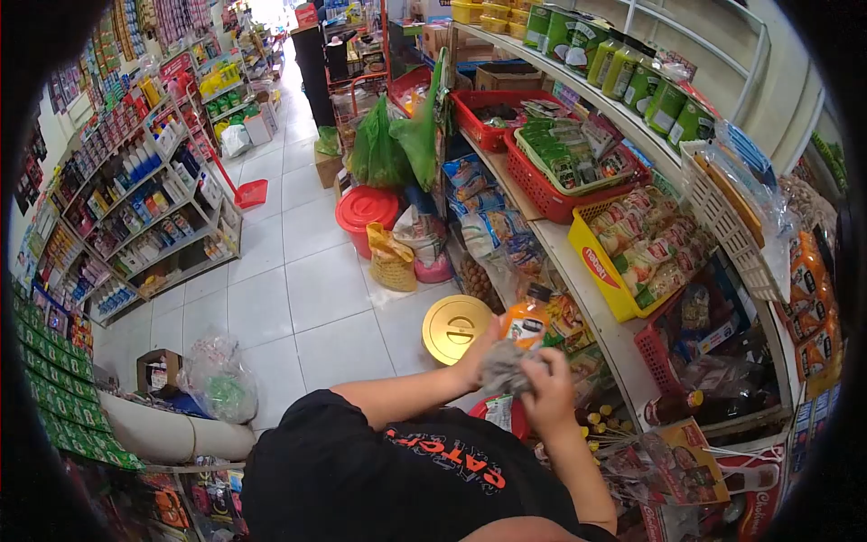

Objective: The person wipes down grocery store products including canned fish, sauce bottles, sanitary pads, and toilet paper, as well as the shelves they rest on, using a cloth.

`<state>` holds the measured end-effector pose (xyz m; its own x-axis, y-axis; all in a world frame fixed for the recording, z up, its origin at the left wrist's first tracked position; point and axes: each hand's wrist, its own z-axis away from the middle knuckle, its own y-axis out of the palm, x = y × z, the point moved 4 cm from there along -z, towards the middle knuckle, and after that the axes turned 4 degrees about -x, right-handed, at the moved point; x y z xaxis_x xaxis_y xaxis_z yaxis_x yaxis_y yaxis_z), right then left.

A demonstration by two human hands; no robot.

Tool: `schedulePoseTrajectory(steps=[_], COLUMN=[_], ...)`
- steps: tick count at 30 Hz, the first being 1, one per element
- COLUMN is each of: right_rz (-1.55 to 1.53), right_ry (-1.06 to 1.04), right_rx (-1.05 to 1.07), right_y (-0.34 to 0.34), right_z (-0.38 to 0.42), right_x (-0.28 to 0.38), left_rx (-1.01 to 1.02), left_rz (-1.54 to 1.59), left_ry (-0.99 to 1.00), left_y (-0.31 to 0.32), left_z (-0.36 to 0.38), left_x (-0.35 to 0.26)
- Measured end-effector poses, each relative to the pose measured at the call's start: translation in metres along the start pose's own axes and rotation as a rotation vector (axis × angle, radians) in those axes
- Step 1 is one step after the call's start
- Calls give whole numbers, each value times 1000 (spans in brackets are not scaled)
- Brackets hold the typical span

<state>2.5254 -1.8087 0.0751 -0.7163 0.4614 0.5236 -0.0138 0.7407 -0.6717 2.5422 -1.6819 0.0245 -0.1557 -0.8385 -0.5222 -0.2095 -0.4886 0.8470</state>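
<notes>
Close in, the right hand [549, 388] grips a crumpled grey cloth [506, 369] against the lower part of an orange bottle with a black cap [526, 323], which the left hand [480, 359] holds tilted above the floor. Just past them sits a round gold lid [456, 327], with a yellow basket [623, 287] of packets on the shelf to the right. Farther off stand a red lidded bucket [368, 215] and, beyond it on the tiles, a red dustpan [252, 192].
</notes>
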Motion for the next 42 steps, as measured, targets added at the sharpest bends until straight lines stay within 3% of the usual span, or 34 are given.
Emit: schedulePoseTrajectory(steps=[3, 5, 7, 8, 9, 12, 14, 17, 19, 20, 23, 24, 26, 30, 33, 34, 38, 41, 42], right_rz=[16, 11, 64, 78, 93, 27, 44, -45, -150, -228, 35, 16, 6, -9, 16, 17, -11, -62, -96], right_ry=[44, 100, 3, -51, -105, -105, -89, -9, 51, 41, -76, -65, -81, -66, -22, 6, 25, 10, 17], right_rx=[-252, -388, -276, -196, -112, -13, -199, -396, -462, -413, -30, 8, -37, -208, -304, -291, -180, -38, 13], right_y=[-25, -37, -32, -25, -17, -7, -23, -38, -34, -29, -17, -8, -9, -29, -42, -43, -38, -32, -26], right_z=[-12, -12, -1, 5, 13, 22, 11, 6, 13, 19, 18, 23, 21, 11, 5, 5, 13, 18, 20], right_x=[-3, -12, -9, -6, -3, -1, -4, -16, -30, -32, -1, -1, -1, 5, 5, 5, 7, 20, 22], left_rx=[-171, -113, -161, -184, -162, -173, -126, -56, -84, -96, -96, -88, -21, 119, 178, 90, 173, 153, -149], left_rz=[-693, -649, -705, -271, -8, -247, -460, -441, -296, -222, -89, -62, -80, -124, -519, -885, -921, -538, -481], left_ry=[-48, -32, -58, -239, -114, -108, -165, -311, -287, -278, -197, -158, -16, -134, -186, -152, 107, -12, -118], left_y=[-27, 8, 18, 7, 14, -10, -16, -3, 9, 14, 15, 16, 27, 27, 20, 17, 27, -6, -14], left_z=[14, 17, 20, 17, 6, -8, -2, 10, 11, 11, 6, 3, 3, 12, 13, 17, 16, 7, 0], left_x=[39, 31, 21, 29, 22, 18, 29, 36, 27, 21, 12, 6, -7, 11, 31, 33, 22, 27, 22])
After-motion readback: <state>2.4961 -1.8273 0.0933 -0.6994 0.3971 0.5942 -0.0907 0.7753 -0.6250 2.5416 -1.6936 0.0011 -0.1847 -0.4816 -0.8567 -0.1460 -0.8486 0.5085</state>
